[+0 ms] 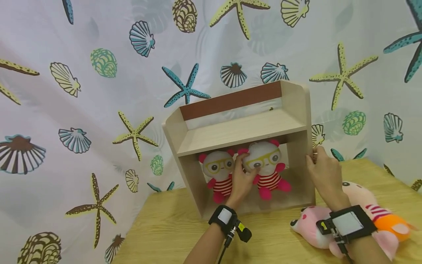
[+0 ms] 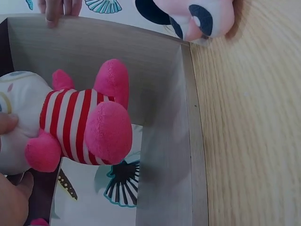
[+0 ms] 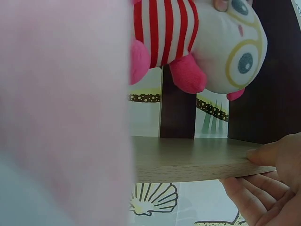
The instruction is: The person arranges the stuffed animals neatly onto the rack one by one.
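A small wooden shelf unit (image 1: 244, 135) stands on the table, with two plush pandas in yellow glasses and red-striped shirts in its lower compartment. My left hand (image 1: 242, 181) pinches the head of the right plush panda (image 1: 269, 180), thumb on its face. Its pink feet point toward the front in the left wrist view. Beside it, partly behind my left hand, sits the left plush panda (image 1: 222, 186). My right hand (image 1: 324, 174) grips the front edge of the shelf's right side panel (image 3: 202, 172), thumb inside and fingers outside.
Several plush toys lie on the wood-grain table (image 1: 158, 227) at the right, including a pink one (image 1: 314, 223) and one with orange shorts (image 1: 390, 224), close by my right forearm. Behind the shelf hangs a curtain (image 1: 108, 95) printed with starfish and shells.
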Motion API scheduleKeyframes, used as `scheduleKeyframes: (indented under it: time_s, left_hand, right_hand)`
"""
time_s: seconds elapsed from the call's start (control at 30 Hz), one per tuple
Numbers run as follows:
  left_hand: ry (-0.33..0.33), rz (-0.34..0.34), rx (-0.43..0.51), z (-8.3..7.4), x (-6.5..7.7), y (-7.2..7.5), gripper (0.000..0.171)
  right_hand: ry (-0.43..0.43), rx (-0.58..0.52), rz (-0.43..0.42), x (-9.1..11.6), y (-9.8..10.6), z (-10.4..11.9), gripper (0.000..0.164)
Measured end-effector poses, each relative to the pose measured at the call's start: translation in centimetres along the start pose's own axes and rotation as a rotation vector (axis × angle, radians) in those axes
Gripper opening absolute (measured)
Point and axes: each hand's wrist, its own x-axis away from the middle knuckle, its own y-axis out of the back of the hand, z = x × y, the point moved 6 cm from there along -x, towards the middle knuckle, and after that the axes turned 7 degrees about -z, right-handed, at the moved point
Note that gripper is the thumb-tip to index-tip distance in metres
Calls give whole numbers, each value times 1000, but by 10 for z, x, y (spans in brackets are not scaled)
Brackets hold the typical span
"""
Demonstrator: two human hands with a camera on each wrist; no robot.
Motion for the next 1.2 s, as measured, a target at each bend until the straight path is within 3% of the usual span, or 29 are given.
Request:
scheduleKeyframes:
  time_s: [0.53,0.9,1.2]
  left_hand:
    - [29,10,-157,27,-8,-6,54]
    - [-28,29,-181,31,-12,-18,51]
    - [-54,-1,-235,39,-11,-23,49]
  right_hand:
    - [-7,-5,4,2,-2,-2,29]
    - [-28,7,16,1,2,-3,29]
    - [-14,-7,9,0,1,0,28]
